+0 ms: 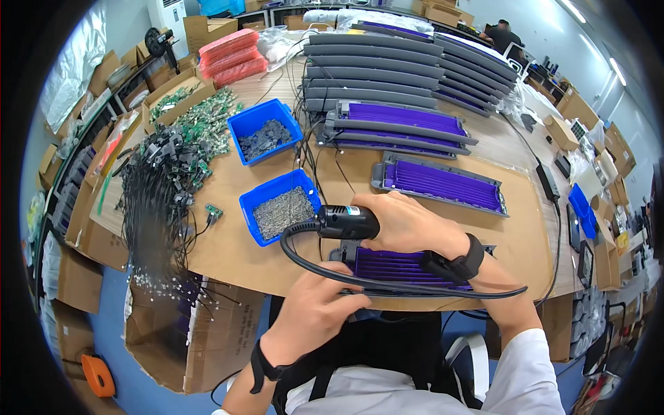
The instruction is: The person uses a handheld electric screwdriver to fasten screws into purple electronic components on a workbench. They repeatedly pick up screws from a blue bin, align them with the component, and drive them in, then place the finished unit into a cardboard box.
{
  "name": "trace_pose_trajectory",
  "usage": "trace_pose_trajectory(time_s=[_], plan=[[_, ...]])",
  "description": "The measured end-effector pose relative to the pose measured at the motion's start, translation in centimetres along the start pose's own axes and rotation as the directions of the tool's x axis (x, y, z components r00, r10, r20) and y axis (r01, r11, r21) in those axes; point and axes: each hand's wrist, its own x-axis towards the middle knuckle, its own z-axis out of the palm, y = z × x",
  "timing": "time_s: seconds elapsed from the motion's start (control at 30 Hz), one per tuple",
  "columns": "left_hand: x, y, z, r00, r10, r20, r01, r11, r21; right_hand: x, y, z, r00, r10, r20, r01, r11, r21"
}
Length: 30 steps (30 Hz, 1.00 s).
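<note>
My right hand [408, 220] is wrapped round a black corded electric screwdriver [348, 221]. The tool lies nearly level above a grey housing with a purple ribbed inside [391, 264], at the table's front edge. Its thick cable loops down and across in front of that housing to my right forearm. My left hand [319, 304] grips the housing's left end, with fingers bent and thumb near the edge. The screwdriver's tip is hidden behind my right hand. Left of the tool, a blue bin [247, 216] holds many small metal screws.
Another blue bin [234, 138] contains dark small parts. Black cables with connectors [155, 207] and green circuit boards [207, 128] are heaped at left. A second purple housing [443, 183] lies beyond my hands; stacked grey housings [373, 72] stand behind. An open cardboard box [225, 339] is below the table.
</note>
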Motion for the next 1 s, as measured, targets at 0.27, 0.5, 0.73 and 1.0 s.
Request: trace_pose_trajectory(time_s=[0.27, 0.5, 0.73, 1.0], plan=[[-2.6, -1.3, -2.2, 0.999, -0.035, 0.000, 0.035, 0.998, -0.061, -0.2, -0.1, -0.3, 1.000, 0.020, 0.018, -0.019, 1.000, -0.005], [-2.7, -1.7, -2.6, 0.999, -0.020, -0.041, 0.015, 0.994, -0.109, -0.3, -0.5, -0.6, 0.999, 0.038, 0.029, -0.038, 0.999, 0.001], [-2.5, -0.4, -1.9, 0.988, -0.126, 0.089, 0.147, 0.948, -0.283, -0.3, -0.2, -0.3, 1.000, 0.009, 0.002, -0.009, 1.000, -0.014], [0.3, -2.7, 1.2, 0.906, -0.401, -0.136, 0.371, 0.906, -0.204, -0.4, -0.1, 0.3, 0.997, -0.043, -0.067, 0.042, 0.999, -0.010]])
